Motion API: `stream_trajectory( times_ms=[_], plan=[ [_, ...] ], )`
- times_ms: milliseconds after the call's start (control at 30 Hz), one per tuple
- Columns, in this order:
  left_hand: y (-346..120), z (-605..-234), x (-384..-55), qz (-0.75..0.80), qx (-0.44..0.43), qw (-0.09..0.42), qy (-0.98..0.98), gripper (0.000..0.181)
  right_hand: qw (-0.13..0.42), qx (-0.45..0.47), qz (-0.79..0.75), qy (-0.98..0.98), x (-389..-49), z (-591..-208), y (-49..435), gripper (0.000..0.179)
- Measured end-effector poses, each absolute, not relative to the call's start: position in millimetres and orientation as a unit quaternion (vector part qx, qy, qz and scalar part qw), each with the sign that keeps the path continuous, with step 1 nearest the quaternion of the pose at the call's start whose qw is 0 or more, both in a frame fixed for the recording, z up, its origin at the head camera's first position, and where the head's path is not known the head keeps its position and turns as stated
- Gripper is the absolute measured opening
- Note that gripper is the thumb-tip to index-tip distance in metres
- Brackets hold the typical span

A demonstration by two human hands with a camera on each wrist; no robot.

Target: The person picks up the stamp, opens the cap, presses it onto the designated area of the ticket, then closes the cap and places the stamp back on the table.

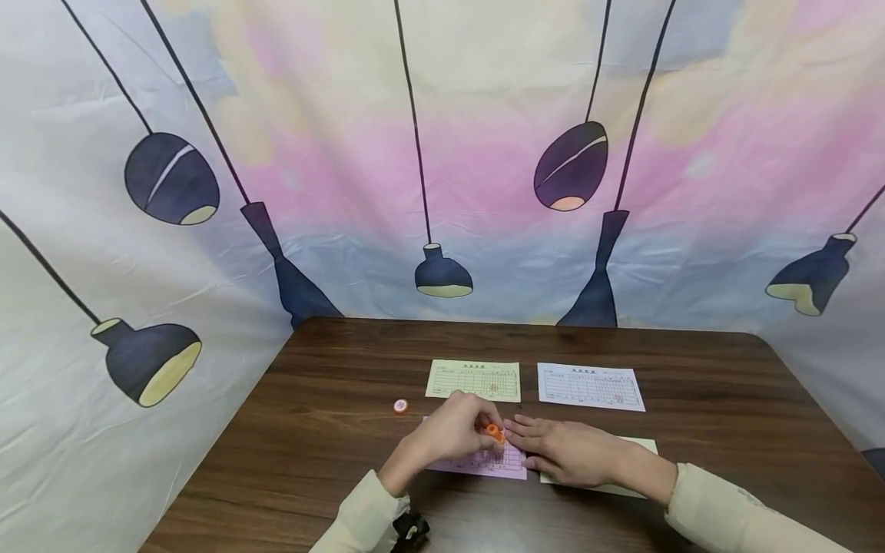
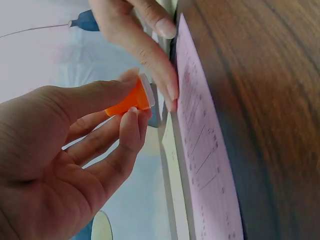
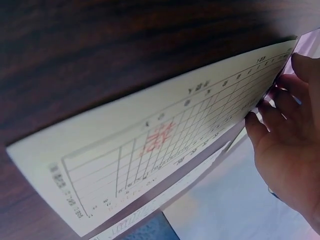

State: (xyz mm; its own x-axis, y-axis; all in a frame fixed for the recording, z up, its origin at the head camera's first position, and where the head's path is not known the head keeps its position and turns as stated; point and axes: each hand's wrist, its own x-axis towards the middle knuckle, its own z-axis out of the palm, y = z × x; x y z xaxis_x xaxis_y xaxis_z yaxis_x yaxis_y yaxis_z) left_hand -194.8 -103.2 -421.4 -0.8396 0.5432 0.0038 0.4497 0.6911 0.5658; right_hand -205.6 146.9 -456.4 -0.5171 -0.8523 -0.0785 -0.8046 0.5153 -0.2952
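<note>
An orange stamp (image 1: 494,432) with a white rim is pinched between the thumb and fingers of my left hand (image 1: 458,427). In the left wrist view the stamp (image 2: 131,97) is held just off a pink printed form (image 2: 205,145). My right hand (image 1: 570,449) lies with fingers extended, its fingertips at the right edge of the pink form (image 1: 470,465). Under and beside that hand is a pale yellow form (image 1: 639,444). The right wrist view shows a red stamped mark (image 3: 159,137) on this form.
A small round cap (image 1: 400,405), orange and white, sits left of the forms. Farther back lie a yellow-green form (image 1: 449,376) and a white form (image 1: 588,384), both with red marks. The brown wooden table (image 1: 332,430) ends at a patterned cloth backdrop (image 1: 359,192).
</note>
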Motion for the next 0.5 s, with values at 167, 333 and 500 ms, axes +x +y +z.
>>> stream_trajectory(
  times_ms=[167, 333, 500],
  plan=[
    [-112.2, -414.3, -194.0, 0.308, 0.258, 0.079, 0.912, 0.012, 0.096, -0.478, -0.112, 0.866, -206.1, -456.1, 147.7, 0.048],
    [-121.0, -408.8, -192.8, 0.317, 0.255, 0.075, 0.911, 0.010, 0.082, -0.480, -0.117, 0.865, -206.5, -456.4, 147.6, 0.047],
    [-131.5, -407.5, -190.3, 0.316, 0.259, 0.074, 0.910, 0.009, 0.079, -0.471, -0.126, 0.869, -204.8, -459.3, 144.3, 0.048]
  ],
)
